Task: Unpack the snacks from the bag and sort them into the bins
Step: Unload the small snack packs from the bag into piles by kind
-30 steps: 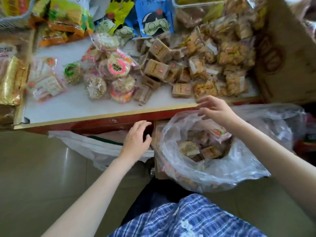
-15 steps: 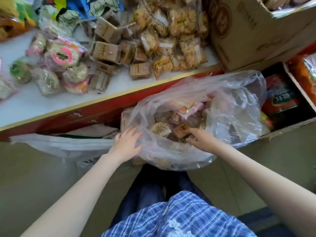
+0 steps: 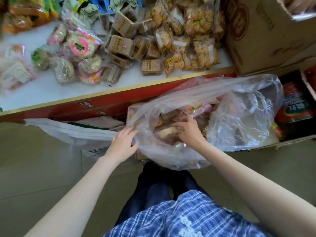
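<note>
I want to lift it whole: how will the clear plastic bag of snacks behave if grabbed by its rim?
The bag looks thin and wrinkled, so probably floppy and slippery. Packets still sit inside, so it would likely sag. The left hand already steadies its rim.

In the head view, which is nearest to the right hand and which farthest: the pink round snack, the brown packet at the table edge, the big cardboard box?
From the right hand:
1. Brown packet, above it at the table edge.
2. Cardboard box, upper right.
3. Pink round snack, far upper left.
</note>
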